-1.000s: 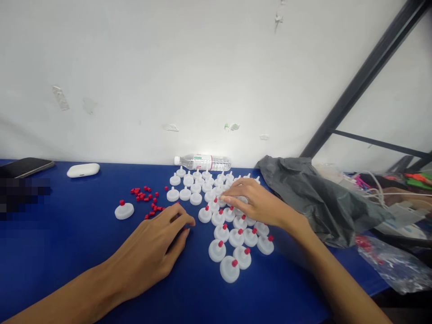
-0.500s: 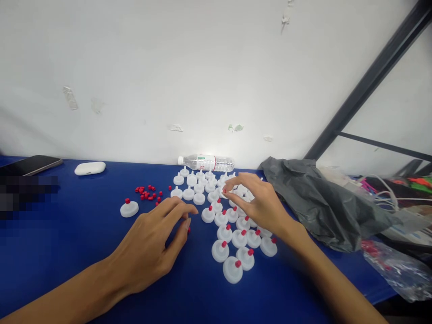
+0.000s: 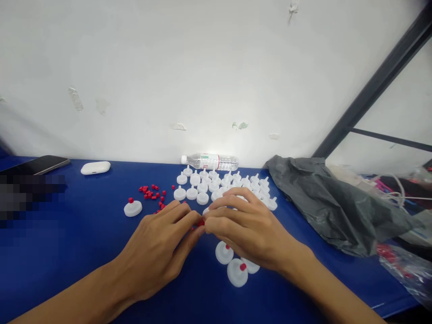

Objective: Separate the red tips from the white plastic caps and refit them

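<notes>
One white round plastic piece with a red tip (image 3: 132, 209) sits apart; small red plastic caps (image 3: 147, 193) lie loose, probably for easy reach. The left hand (image 3: 153, 247) has its thumb and forefinger together on a red plastic piece (image 3: 201, 222), perhaps to steady it. The clear bottle's label (image 3: 209, 161) is too small to read. The right hand (image 3: 253, 225) meets it; I cannot tell its grip. White spouted plastic discs (image 3: 202, 198) stand grouped behind, spouts upward.

Red cap (image 3: 201, 222) at right hand (image 3: 251, 227): mostly hidden by fingers (exact grip unclear). White lids (image 3: 251, 266) beneath: partly covered. Clear bag (image 3: 413, 274) rightward: cut off, blurred.
</notes>
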{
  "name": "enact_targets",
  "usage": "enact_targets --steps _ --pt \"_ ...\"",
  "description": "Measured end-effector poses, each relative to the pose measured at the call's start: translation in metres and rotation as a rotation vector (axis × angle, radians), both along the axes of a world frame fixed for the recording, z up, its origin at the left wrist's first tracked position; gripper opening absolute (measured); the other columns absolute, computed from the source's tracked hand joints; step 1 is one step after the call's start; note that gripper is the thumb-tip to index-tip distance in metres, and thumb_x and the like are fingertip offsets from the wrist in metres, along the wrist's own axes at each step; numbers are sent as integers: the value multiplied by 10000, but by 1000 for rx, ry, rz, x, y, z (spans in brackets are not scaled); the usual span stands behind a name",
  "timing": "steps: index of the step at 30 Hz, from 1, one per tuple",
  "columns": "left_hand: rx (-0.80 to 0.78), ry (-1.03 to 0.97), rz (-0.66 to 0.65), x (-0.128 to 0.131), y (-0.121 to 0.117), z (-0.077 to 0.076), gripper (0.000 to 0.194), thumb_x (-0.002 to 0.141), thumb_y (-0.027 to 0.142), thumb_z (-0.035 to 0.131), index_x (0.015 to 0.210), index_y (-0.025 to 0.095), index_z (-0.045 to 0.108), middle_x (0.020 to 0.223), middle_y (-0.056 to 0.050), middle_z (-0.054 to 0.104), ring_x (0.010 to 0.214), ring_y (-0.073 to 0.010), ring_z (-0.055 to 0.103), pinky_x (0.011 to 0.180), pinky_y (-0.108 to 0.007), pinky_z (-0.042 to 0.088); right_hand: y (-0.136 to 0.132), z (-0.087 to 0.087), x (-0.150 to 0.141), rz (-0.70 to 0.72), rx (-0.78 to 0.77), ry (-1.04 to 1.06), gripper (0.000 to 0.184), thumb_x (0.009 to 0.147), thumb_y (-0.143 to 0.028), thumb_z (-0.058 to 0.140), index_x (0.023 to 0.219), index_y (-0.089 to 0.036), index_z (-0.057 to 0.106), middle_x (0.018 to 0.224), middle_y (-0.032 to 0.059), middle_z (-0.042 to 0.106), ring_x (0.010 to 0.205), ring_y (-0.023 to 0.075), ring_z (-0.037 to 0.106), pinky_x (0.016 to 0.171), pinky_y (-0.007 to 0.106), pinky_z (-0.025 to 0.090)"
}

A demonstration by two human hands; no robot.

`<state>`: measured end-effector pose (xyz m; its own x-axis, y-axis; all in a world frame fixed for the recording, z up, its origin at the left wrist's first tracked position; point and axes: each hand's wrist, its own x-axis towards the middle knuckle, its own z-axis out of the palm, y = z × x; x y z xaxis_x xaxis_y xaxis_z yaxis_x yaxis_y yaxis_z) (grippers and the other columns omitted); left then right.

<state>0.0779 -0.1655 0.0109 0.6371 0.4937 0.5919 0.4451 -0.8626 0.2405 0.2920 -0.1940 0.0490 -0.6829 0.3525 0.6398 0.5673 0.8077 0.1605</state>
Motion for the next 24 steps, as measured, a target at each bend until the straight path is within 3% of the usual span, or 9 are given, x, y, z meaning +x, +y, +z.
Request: enact_targets --steps 2,6,11,16,21,24 --pt "-21 -50 -20 0 -2 3 156 1017 170 438 962 205 579 840 -2 585 755 -153 543 638 -283 413 0 0 2 -38 -92 38 99 995 -151 559 1076 -196 594 991 19 756 1007 165 660 957 357 458" --pt "-37 -132 -39 -1 -2 4 145 997 142 469 1018 199 600 904 -15 601 803 -145 555 694 -282 425 2 -1 5 -78 -228 35 256 990 -337 613 1191 -179 591 1145 54 733 1102 193 648 1003 379 438" --pt "-5 -74 4 -2 0 -2 110 979 169 491 958 186 597 835 -21 599 760 -162 537 653 -298 399 4 -6 6 -73 -173 -4 260 1011 -355 587 1186 -165 622 998 22 768 950 158 686 1033 372 416" --pt "-5 20 -33 -1 1 -3 206 1005 183 443 835 190 559 750 -9 573 670 -153 494 587 -290 344 4 -7 6 -64 -82 -39 213 997 -320 622 1160 -184 643 1060 -7 782 924 159 670 1073 411 370" --pt "-273 -92 -71 3 2 4 342 1048 240 353 737 193 490 663 26 529 597 -117 472 577 -262 348 5 -3 6 -125 3 -30 215 990 -329 634 1186 -242 651 1103 -46 782 885 157 678 1104 447 328" --pt "-527 -210 11 -1 0 8 445 1056 376 333 648 201 376 588 40 410 536 -111 384 518 -257 328 13 0 24 -227 117 -53 225 977 -173 628 1184 -255 658 1147 -38 772 873 166 691 1077 456 352"
